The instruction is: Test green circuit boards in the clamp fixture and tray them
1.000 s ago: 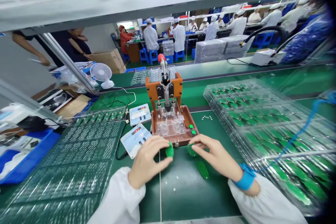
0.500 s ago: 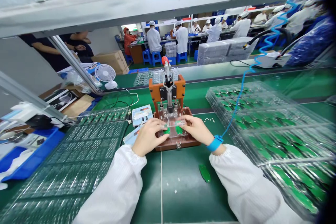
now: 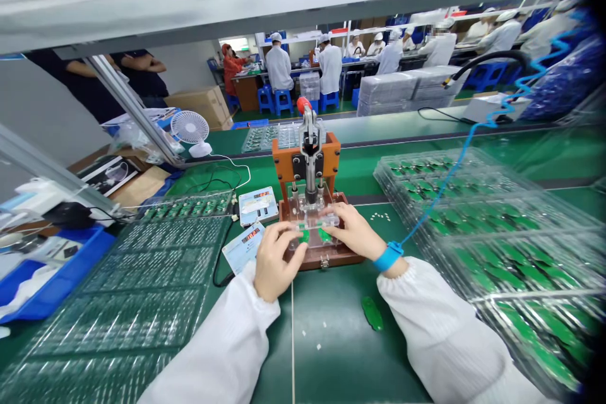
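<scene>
A toggle-clamp press fixture [image 3: 307,161] with an orange frame and red-tipped lever stands on a brown wooden base [image 3: 334,257]. Two green circuit boards, a left board [image 3: 304,236] and a right board [image 3: 324,235], lie at its front under clear plastic. My left hand [image 3: 279,260] is at the fixture's left front corner, its thumb and fingers apart near the left board. Over the right side reaches my right hand [image 3: 353,231], fingers stretched across the clear part and thumb beside the right board. Whether its fingertips press there is unclear. A blue wrist strap [image 3: 388,257] circles my right wrist.
A loose green board [image 3: 372,314] lies on the bench, with small white bits nearby. Clear trays of boards [image 3: 478,227] stand at right; a tray stack [image 3: 142,278] is at left. Two display boxes [image 3: 258,207] and a fan [image 3: 190,129] stand left of the fixture. A blue coiled cord [image 3: 457,173] runs to my strap.
My left hand has drawn back slightly toward me and its fingers have lifted from the left board. The right hand stays at the fixture. The view has shifted a little.
</scene>
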